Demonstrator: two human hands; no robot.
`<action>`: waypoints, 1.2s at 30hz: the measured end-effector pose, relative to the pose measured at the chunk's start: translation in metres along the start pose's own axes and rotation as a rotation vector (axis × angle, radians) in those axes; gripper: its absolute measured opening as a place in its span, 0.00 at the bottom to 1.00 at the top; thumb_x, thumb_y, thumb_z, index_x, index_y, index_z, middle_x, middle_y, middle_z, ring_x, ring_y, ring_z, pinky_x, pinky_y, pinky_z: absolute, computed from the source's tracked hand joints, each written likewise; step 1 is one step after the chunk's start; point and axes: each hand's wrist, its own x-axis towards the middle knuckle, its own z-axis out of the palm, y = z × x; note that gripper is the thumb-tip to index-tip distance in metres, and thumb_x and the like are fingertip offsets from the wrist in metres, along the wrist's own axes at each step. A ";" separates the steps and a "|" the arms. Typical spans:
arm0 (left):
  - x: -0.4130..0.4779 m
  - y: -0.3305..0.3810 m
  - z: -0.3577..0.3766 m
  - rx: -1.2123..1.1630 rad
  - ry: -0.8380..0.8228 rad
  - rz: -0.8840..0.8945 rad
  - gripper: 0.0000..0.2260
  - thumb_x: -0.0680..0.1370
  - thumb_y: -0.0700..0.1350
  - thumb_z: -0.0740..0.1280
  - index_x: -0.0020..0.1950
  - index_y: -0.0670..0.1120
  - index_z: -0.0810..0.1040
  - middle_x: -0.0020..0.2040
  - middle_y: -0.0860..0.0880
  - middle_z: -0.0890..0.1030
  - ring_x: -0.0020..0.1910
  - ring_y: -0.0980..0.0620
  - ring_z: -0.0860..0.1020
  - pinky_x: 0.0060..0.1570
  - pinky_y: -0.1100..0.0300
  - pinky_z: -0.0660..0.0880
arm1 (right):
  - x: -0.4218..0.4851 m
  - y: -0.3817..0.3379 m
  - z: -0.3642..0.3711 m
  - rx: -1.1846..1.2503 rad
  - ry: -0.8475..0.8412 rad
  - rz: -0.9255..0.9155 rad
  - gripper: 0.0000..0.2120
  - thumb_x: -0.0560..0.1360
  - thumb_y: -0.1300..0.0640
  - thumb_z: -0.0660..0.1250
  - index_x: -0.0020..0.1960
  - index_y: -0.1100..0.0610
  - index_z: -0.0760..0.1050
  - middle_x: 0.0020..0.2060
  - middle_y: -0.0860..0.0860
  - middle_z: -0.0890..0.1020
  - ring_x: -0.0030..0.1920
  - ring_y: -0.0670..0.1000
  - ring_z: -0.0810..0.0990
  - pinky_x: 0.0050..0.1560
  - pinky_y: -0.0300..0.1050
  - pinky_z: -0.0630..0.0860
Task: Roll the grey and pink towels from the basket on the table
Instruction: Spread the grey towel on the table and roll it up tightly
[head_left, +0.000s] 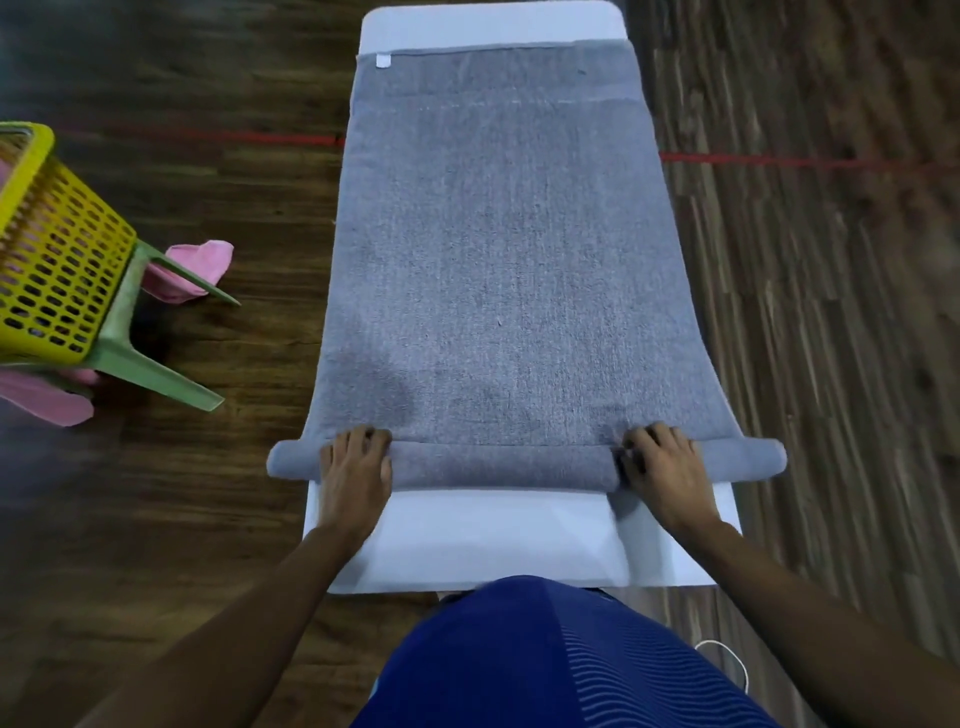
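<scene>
left of table: yellow basket (57, 260) on a green stool (156, 374), well apart from the table; pink towels (197, 270) lie by the stool legs on the wood floor (208, 493).
grey towel (493, 260): flat on the white table (493, 535), long axis running away from the person; white tag (383, 61) at the far left corner.
roll (498, 465): near end, lying crosswise, both ends past the table sides.
left hand (356, 467): fingers curled over the roll's left part.
right hand (665, 467): fingers curled over its right part.
</scene>
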 end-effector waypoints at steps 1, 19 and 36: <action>-0.003 0.002 0.001 -0.013 0.025 0.007 0.12 0.70 0.35 0.71 0.52 0.43 0.78 0.51 0.43 0.78 0.49 0.42 0.74 0.49 0.47 0.70 | -0.004 -0.002 0.001 0.047 0.036 -0.016 0.07 0.71 0.63 0.72 0.47 0.58 0.76 0.42 0.54 0.77 0.42 0.59 0.75 0.40 0.52 0.70; 0.020 -0.009 -0.016 -0.084 -0.371 0.029 0.12 0.71 0.50 0.55 0.42 0.49 0.77 0.41 0.48 0.82 0.43 0.46 0.78 0.56 0.50 0.69 | 0.018 -0.004 -0.026 -0.036 -0.408 0.067 0.16 0.75 0.49 0.60 0.60 0.52 0.75 0.56 0.55 0.81 0.58 0.58 0.77 0.56 0.51 0.67; 0.024 -0.018 -0.006 -0.039 -0.152 0.080 0.14 0.70 0.41 0.65 0.55 0.43 0.81 0.52 0.44 0.83 0.53 0.42 0.79 0.63 0.44 0.71 | 0.011 -0.004 -0.004 -0.056 -0.087 -0.003 0.14 0.71 0.55 0.66 0.57 0.53 0.77 0.52 0.51 0.82 0.54 0.57 0.78 0.58 0.52 0.64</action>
